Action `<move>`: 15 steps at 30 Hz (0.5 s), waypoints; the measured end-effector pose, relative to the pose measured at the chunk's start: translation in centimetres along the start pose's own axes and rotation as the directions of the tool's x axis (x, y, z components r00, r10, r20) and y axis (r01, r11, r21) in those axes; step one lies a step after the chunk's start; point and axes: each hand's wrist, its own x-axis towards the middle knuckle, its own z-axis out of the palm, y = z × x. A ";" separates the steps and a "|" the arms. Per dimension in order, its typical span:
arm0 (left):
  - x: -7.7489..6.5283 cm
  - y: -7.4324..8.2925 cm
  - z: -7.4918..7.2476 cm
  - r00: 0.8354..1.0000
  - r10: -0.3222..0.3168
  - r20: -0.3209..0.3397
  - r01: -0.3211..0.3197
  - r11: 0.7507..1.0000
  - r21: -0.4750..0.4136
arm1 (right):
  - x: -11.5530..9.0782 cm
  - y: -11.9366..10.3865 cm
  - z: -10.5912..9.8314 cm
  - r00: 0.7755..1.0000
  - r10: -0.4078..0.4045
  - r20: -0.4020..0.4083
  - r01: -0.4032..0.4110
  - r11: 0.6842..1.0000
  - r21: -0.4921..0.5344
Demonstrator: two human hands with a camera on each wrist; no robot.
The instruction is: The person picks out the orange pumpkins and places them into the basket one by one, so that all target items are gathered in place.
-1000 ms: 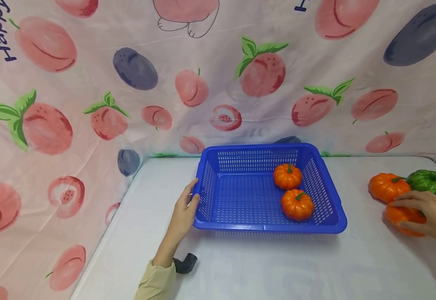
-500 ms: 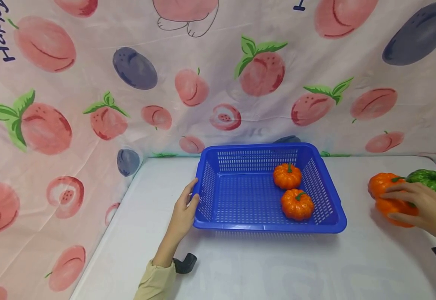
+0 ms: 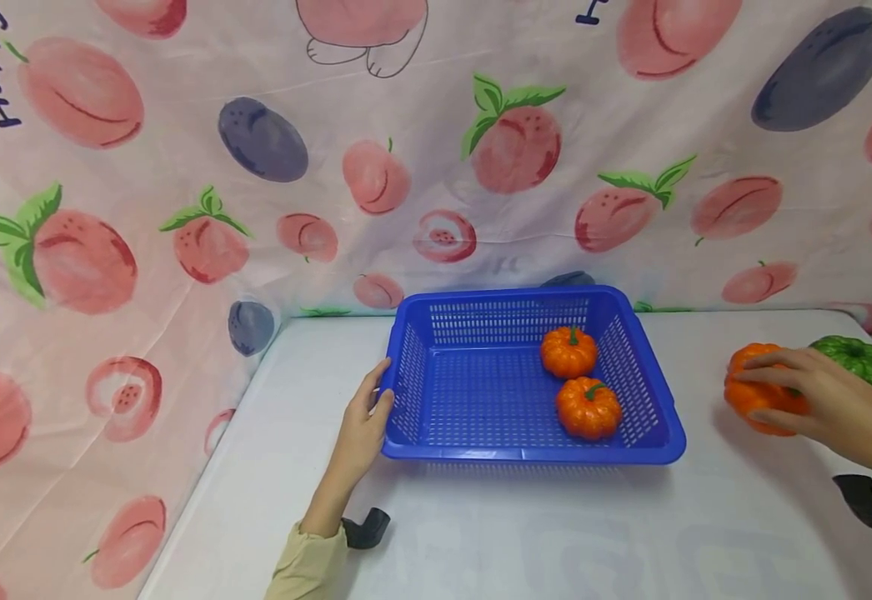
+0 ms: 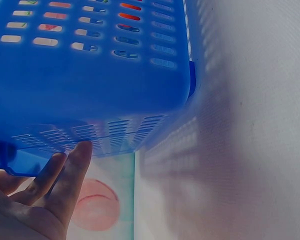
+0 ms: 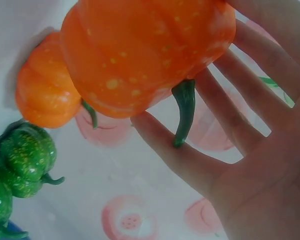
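My left hand (image 3: 361,429) rests at the left end of a blue plastic basket (image 3: 526,455), its straight fingers touching the outer wall below the rim in the left wrist view. Over at the right, my right hand (image 3: 819,387) grips an orange pumpkin (image 5: 145,55) with a green stem, fingers spread around its side and thumb beside the stem. Behind it lies another orange pumpkin (image 5: 47,85), mostly hidden by the held one in the head view. Inside the basket, two orange pumpkins (image 3: 568,353) (image 3: 588,408) sit toward the right end.
Green pumpkins (image 3: 856,360) lie at the table's right side, partly behind my right arm. A fruit-printed cloth (image 3: 436,167) hangs behind the white table (image 3: 481,533). Black wrist mounts (image 3: 367,528) show at both wrists.
My right hand has moved left and away from me with the orange pumpkin, which now overlaps the one behind it. The left hand stays at the basket; the head view has shifted slightly.
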 end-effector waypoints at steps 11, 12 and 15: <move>0.0 -0.2 -0.1 1.000 -0.003 0.007 0.003 1.000 -0.017 | 1.0 -1.8 -1.1 1.000 -0.017 -0.024 0.018 0.999 0.049; 0.0 -0.2 0.0 1.000 -0.002 0.009 0.002 1.000 -0.018 | 1.1 -1.9 -1.2 1.000 -0.014 -0.016 0.015 0.999 0.052; 0.1 -0.2 0.0 1.000 -0.003 0.011 0.003 1.000 -0.018 | 1.1 -2.2 -1.5 1.000 -0.019 -0.023 0.020 0.998 0.053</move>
